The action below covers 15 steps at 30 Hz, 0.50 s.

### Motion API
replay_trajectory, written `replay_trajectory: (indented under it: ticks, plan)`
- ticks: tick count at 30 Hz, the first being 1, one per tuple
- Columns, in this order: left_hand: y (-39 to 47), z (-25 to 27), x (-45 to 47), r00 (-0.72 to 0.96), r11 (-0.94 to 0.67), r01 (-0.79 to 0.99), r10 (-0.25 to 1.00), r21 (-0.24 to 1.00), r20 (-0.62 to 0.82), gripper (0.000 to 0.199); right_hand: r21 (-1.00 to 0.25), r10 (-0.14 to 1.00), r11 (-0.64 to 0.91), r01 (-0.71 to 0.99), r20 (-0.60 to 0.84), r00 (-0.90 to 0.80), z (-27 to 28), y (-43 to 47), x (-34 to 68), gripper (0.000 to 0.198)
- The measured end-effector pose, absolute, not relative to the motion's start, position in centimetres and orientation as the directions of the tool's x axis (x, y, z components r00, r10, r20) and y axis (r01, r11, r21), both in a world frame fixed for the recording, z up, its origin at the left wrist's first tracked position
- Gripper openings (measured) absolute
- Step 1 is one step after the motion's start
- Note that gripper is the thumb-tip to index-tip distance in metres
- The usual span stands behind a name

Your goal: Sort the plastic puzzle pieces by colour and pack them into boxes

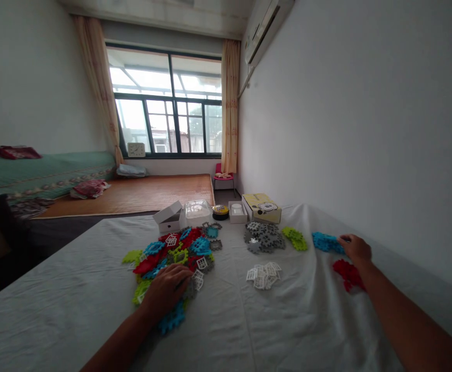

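Observation:
A mixed heap of toothed plastic building pieces [179,254] in red, blue, green, grey and white lies on the cloth. Over its front right side is my left hand [167,289], fingers curled down beside a white window-shaped piece [198,280]; what lies under the fingers is hidden. My right hand [358,251] reaches to the blue toothed pieces [327,242] near the wall, thumb and fingers pinched at their right end. Below that wrist, partly covered by the forearm, are red pieces [348,275].
Separate groups of grey pieces [264,237], green pieces [295,238] and white pieces [264,275] lie mid-table. Behind them stand a yellow box [262,208], an open white box [237,212], a round tin [220,211], a clear container [197,211] and another white box [169,217].

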State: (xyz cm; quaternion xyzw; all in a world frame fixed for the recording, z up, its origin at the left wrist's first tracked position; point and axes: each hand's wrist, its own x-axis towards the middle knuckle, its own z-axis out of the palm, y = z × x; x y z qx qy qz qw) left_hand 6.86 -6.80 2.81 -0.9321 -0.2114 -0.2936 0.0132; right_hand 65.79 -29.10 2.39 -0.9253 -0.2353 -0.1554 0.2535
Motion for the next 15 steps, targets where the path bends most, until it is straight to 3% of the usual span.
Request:
replay_trajectory:
  ticks: [4,8,11,13,15]
  plan:
    - [-6.7,2.8,6.7,0.729,-0.896,0.423,0.427,0.138,0.536,0.021,-0.331,0.416,-0.756,0.564,0.423,0.805,2.4,-26.8,64.1,0.033]
    - [-7.2,3.2,6.6,0.702,-0.869,0.469,0.475,0.158,0.53,0.021,-0.19,0.545,-0.658,0.728,0.547,0.635,3.5,-23.4,58.9,0.033]
    - [-7.4,3.4,6.5,0.67,-0.829,0.532,0.536,0.172,0.514,0.021,-0.194,0.723,-0.357,0.914,0.562,0.402,4.6,-20.3,51.7,0.03]
    - [-7.3,3.3,6.4,0.638,-0.795,0.574,0.583,0.194,0.503,0.022,-0.293,0.833,-0.07,0.954,0.509,0.217,5.1,-18.8,45.5,0.027]
    - [-7.2,3.2,6.4,0.603,-0.763,0.608,0.623,0.219,0.498,0.024,-0.433,0.905,0.175,0.884,0.425,0.029,5.2,-17.9,38.7,0.027]
